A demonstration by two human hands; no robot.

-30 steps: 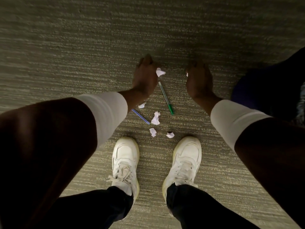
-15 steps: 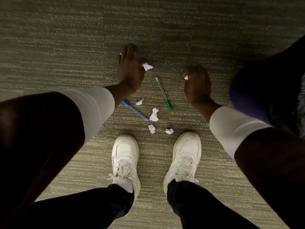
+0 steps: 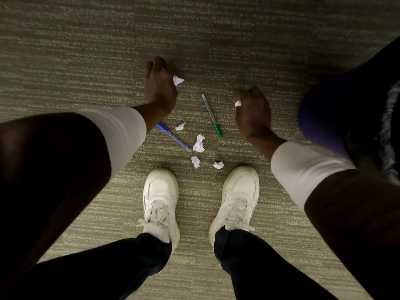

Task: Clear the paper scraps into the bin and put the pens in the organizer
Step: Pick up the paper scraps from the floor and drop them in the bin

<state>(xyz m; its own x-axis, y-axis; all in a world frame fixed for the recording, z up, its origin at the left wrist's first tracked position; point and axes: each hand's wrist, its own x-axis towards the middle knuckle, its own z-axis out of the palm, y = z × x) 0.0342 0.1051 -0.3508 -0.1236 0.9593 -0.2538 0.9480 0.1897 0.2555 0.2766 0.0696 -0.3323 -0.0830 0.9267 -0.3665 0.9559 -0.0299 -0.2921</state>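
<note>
The left hand [image 3: 161, 87] reaches down, its fingers curled around a paper scrap [image 3: 178, 80]; the right hand [image 3: 253, 111] is fisted on another scrap [image 3: 237, 103]. Between them on the carpet [image 3: 86, 50] lie a green pen [image 3: 212, 115], a blue pen [image 3: 173, 137] and four loose scraps [image 3: 199, 144]

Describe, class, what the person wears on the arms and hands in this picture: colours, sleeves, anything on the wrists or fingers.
Both forearms carry pale, off-white close-fitting sleeves, the left sleeve and right sleeve each ending short of the wrist. Above them the upper arms look dark in shadow. The left hand and right hand are bare: no gloves, and no watch or ring shows.
</note>
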